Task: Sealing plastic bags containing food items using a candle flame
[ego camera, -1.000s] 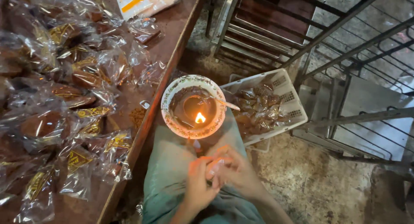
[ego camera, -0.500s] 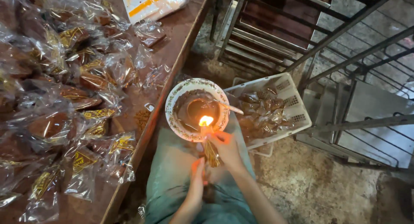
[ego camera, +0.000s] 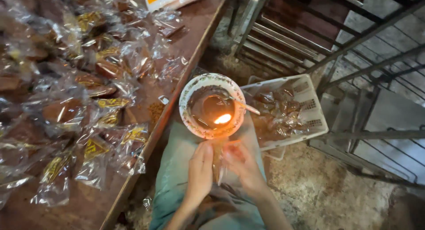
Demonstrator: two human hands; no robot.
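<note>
Left hand (ego camera: 200,170): raised over the lap, palm turned inward, fingers extended upward and closed against the left side of a narrow clear packet (ego camera: 217,161) of brown contents. Right hand (ego camera: 241,165): opposite it, fingers curled and pinching the same packet from the right; both hands grip it firmly, packet upright between them. Packet's top end: held just below the near rim of a round bowl (ego camera: 212,105), close to a small flame (ego camera: 222,118) burning inside the bowl near that rim. Bowl: resting on the person's knees, patterned rim, dark contents, a thin stick (ego camera: 245,107) leaning out over its right edge. White plastic basket (ego camera: 290,110): just right of the bowl, holding wrapped brown pieces. Wooden table (ego camera: 186,44): along the left, its right edge beside the bowl, covered with many clear-wrapped brown packets (ego camera: 93,106).
</note>
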